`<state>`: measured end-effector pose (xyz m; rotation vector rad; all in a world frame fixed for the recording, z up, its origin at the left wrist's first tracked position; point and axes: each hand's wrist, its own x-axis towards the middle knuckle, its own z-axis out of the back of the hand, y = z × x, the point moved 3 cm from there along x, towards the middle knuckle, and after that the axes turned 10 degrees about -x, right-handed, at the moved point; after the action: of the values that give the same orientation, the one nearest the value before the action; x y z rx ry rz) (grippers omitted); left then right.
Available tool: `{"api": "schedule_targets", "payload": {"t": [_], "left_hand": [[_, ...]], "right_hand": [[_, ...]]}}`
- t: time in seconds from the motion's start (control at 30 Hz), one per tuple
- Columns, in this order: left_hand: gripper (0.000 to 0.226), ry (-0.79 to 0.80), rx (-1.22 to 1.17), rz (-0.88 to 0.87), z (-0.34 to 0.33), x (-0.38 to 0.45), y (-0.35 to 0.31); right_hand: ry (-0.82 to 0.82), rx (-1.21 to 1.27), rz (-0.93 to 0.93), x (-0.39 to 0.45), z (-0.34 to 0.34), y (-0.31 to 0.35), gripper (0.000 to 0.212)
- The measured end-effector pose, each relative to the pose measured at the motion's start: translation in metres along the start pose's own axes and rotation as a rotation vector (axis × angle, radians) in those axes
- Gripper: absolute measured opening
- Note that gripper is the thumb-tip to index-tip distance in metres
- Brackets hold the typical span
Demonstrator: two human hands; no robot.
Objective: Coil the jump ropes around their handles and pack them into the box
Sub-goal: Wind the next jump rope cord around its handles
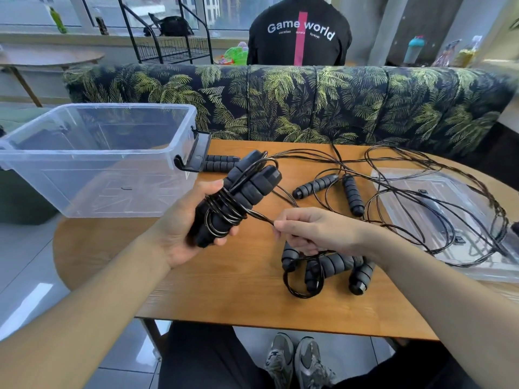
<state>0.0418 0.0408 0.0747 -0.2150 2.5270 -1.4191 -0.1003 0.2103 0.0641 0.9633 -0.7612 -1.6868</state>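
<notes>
Your left hand (184, 230) grips a pair of handles (241, 192) held above the table (224, 290), cord (224, 211) looped around them (several turns). Your right hand (311, 228) pinches that cord just beside them. The box (92, 161) stands at the table's left edge.

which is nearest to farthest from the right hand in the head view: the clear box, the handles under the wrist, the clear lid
From the right hand:
1. handles under the wrist, just below it.
2. clear lid, on the table's right side.
3. clear box, far left.
</notes>
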Motion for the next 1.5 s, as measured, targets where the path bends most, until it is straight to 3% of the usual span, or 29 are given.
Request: {"api": "schedule_targets", "payload": {"t": [0.13,0.23,0.37,0.47,0.53,0.7,0.83,0.9,1.07,1.27,1.4,1.5], "left_hand": [[0.036,0.029,0.046,0.016,0.002,-0.003,-0.004],[0.036,0.001,0.046,-0.018,0.005,-0.002,-0.008],[0.038,-0.021,-0.013,0.017,0.008,-0.001,-0.013],[0.035,0.066,0.011,0.145,0.008,-0.004,-0.014],[0.046,0.120,0.033,0.214,0.007,-0.006,-0.015],[0.054,0.181,0.141,0.312,0.002,-0.005,-0.026],[0.048,0.301,0.283,0.425,0.000,-0.006,-0.032],[0.039,0.321,0.375,0.458,-0.001,-0.004,-0.033],[0.037,0.241,0.669,0.425,-0.007,0.005,-0.037],[0.059,0.169,0.936,0.364,-0.015,0.010,-0.035],[0.055,0.112,1.032,0.382,-0.022,0.013,-0.040],[0.034,0.081,1.117,0.368,-0.027,0.012,-0.038]], "right_hand": [[-0.039,-0.229,-0.019,0.004,0.003,0.005,0.045],[-0.004,-0.265,-0.029,0.007,0.002,0.008,0.050],[0.071,-0.177,0.035,0.008,0.001,0.013,0.038],[0.032,-0.172,0.066,0.008,0.007,0.013,0.029],[-0.014,-0.165,0.074,0.010,0.012,0.017,0.026],[-0.024,-0.305,0.116,0.021,0.015,0.035,0.019],[-0.096,-0.436,0.120,0.026,0.026,0.045,0.036],[-0.129,-0.506,0.093,0.030,0.030,0.046,0.022],[-0.115,-0.624,0.065,0.035,0.033,0.052,0.014],[-0.160,-0.601,0.093,0.031,0.040,0.055,0.007],[-0.240,-0.621,0.079,0.033,0.039,0.058,0.007],[-0.276,-0.616,0.081,0.034,0.038,0.059,0.006]]}}
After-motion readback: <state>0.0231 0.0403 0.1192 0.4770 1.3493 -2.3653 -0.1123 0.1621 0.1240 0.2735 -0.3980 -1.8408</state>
